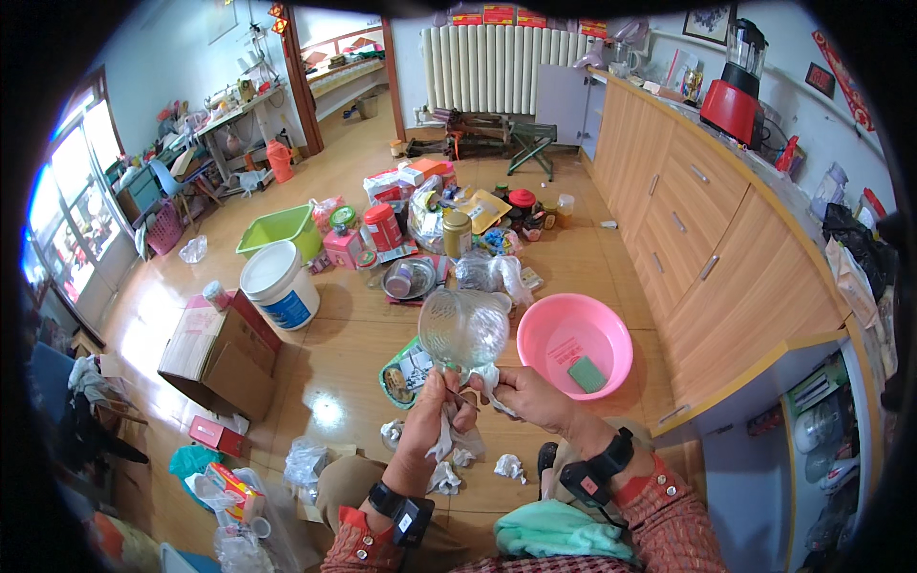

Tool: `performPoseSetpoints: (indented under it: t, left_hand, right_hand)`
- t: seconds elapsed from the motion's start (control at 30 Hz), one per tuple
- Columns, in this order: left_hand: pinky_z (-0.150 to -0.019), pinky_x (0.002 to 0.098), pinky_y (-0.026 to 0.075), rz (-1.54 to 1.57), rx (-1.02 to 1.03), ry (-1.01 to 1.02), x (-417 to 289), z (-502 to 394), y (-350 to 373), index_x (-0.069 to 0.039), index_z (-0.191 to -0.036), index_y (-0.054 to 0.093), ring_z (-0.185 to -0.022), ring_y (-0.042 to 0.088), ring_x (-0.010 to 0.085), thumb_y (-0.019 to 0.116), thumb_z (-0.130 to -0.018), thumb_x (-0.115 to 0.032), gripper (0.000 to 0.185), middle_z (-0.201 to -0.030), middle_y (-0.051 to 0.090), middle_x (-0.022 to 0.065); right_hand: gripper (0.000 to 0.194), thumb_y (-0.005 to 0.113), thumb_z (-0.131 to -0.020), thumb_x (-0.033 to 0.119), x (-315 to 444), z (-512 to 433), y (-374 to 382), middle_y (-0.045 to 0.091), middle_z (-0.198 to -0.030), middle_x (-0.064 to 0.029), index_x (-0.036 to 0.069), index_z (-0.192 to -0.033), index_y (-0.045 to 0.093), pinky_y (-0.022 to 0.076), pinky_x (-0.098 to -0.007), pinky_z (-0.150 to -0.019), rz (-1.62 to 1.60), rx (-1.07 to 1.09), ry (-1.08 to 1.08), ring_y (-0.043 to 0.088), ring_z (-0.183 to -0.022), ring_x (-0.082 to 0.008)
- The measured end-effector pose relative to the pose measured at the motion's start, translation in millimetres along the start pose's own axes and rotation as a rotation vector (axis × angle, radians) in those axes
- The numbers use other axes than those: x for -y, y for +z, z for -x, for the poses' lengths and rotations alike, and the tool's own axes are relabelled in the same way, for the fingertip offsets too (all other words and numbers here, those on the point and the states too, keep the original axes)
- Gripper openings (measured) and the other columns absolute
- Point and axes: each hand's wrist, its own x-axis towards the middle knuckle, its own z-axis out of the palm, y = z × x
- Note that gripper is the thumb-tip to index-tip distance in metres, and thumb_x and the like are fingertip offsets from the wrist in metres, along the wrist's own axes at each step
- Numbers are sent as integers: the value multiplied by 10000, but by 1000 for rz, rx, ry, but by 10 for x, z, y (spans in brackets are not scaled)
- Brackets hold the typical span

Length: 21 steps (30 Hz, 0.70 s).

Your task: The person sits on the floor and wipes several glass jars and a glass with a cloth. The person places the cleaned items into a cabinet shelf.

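Note:
A clear, patterned jug (pixel 464 329), glass or plastic, is held up in front of me. My left hand (pixel 428 415) grips its near end, with a thin dark stick-like piece (pixel 462 401) and a strip of white tissue (pixel 443 433) also at its fingers. Pinched in my right hand (pixel 539 402) is a white tissue (pixel 491 383), pressed against the jug's near edge. My fingers hide the part of the jug they hold. Several crumpled tissues (pixel 510 467) lie on the floor below. Behind the jug is a green-rimmed tray (pixel 390 392), partly covered.
A pink basin (pixel 617 336) holding a green sponge (pixel 587 374) stands right of the jug. Jars, tins and bags crowd the floor ahead, near a white bucket (pixel 281 283) and green tub (pixel 283 230). A cardboard box (pixel 222 358) sits left; an open cabinet door (pixel 745 383) juts out right.

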Motion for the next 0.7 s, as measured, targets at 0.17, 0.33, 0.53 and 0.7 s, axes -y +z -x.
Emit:
performPoseSetpoints:
  t: [0.17,0.33,0.53,0.7]
  left_hand:
    - [-502,238,368,246,25,-49,4,-39,-94,-148,-982,481,-547,414,120,294,-1041,-432,346,-1064,516,138]
    - [-500,238,370,310,-10,-159,58,-48,-69,-134,-969,494,-550,429,124,316,-1034,-447,366,-995,543,118]
    - [-487,224,344,-43,-89,-127,39,-3,-42,-110,-943,483,-559,443,113,341,-1035,-432,364,-952,547,88]
    - [-499,220,340,-263,-142,-51,60,-9,-15,-89,-944,475,-560,424,96,339,-1048,-380,338,-921,520,64]
  right_hand:
    - [208,556,-920,27,91,14,50,557,-877,36,33,-1128,560,458,-229,-663,-35,-598,-568,519,-777,-50]
    - [353,654,-767,-23,187,4,152,555,-837,-97,98,-1086,564,500,-355,-567,767,-606,-764,619,-730,-294]
    - [255,666,-742,28,123,115,112,539,-792,-77,107,-971,586,482,-383,-537,1016,-457,-750,609,-692,-283]
    - [125,660,-827,190,209,239,-36,567,-723,-91,67,-832,641,478,-390,-555,840,-545,-490,608,-635,-266]
